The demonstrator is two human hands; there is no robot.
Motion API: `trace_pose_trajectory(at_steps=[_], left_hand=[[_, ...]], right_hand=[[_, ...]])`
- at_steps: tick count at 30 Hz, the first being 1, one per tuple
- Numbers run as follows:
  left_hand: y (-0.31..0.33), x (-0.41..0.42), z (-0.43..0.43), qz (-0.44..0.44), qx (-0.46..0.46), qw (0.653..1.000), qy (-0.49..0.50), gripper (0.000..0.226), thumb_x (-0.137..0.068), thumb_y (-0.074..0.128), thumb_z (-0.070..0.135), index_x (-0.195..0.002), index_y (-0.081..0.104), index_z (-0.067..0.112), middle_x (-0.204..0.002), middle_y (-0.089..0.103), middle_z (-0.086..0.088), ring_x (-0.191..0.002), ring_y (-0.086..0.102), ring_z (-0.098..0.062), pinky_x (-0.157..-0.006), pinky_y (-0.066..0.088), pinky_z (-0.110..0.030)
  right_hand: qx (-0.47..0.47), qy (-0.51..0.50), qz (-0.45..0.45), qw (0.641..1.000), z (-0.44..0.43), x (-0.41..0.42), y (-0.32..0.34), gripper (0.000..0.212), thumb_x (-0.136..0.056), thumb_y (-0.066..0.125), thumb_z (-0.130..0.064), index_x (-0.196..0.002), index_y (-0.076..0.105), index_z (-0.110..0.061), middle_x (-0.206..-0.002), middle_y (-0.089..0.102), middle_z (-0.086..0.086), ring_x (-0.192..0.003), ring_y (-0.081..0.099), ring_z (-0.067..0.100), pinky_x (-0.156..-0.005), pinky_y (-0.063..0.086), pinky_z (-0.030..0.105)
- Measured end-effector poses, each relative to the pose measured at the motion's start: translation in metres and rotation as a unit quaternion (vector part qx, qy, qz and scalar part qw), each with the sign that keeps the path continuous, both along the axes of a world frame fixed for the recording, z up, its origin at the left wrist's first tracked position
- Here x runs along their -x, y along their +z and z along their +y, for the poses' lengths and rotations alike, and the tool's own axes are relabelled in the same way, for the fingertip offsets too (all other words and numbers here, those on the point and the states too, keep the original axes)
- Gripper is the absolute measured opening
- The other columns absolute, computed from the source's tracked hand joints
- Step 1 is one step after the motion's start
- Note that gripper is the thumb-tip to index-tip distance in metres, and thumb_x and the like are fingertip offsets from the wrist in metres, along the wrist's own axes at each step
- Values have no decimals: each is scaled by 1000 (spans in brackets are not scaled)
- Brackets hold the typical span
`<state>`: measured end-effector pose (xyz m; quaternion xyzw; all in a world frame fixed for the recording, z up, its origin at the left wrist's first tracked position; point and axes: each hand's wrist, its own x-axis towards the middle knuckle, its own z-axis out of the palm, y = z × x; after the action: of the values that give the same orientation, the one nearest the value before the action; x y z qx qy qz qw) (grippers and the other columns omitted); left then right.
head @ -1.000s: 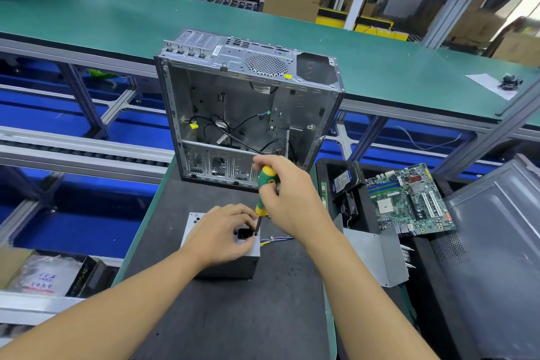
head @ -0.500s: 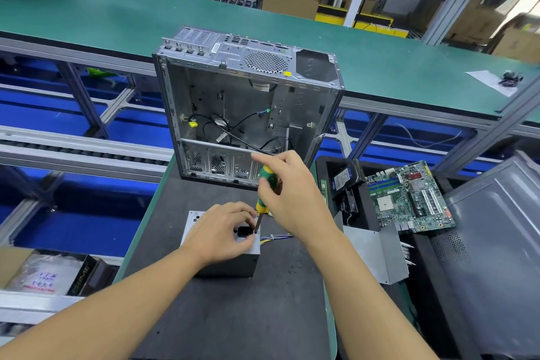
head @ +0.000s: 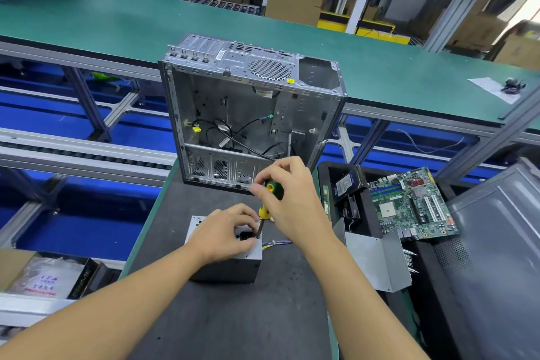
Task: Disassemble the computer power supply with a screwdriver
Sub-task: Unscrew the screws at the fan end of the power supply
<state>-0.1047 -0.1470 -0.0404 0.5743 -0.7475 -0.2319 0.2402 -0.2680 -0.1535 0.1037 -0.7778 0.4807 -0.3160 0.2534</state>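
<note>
A grey metal power supply (head: 228, 267) stands on the dark mat, with coloured wires trailing from its right side. My left hand (head: 225, 235) presses down on its top face, fingers around the black socket. My right hand (head: 292, 203) grips the green and yellow handle of a screwdriver (head: 270, 199). The shaft points down and its tip meets the top right corner of the power supply, beside my left fingers. The screw itself is hidden by my fingers.
An empty grey computer case (head: 251, 114) stands open just behind the power supply. At the right a black bin holds a green motherboard (head: 412, 204), a hard drive (head: 346, 184) and a bent metal cover (head: 377, 260). A grey side panel (head: 496, 242) leans far right.
My right hand has turned on the screwdriver handle, so its round end now shows more. The tip stays at the same corner and my left hand has not moved.
</note>
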Motion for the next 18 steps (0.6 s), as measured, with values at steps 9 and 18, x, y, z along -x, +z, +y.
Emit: trace_pose_trajectory(at_steps=[9,18], left_hand=[[2,1,-2,25,-43,999,22,20,-71,60,55,-81,69,39,-109,53,33,-79,55,-4,-73,36,-19],[5,0,-2,18,-42,999,12,23,-71,60,56,-84,70,38,-108,54,30,-79,55,1,-72,33,-18]], right_hand=[[-37,42,-10,998,0,-4,0,41,-87,50,0,-120,57,-23,-119,53,-15,-103,50,3,-86,40,15],[10,11,8,1000,-2,-9,-1,25,-93,67,-22,-115,69,-31,-106,44,-5,-108,46,14,-90,41,23]])
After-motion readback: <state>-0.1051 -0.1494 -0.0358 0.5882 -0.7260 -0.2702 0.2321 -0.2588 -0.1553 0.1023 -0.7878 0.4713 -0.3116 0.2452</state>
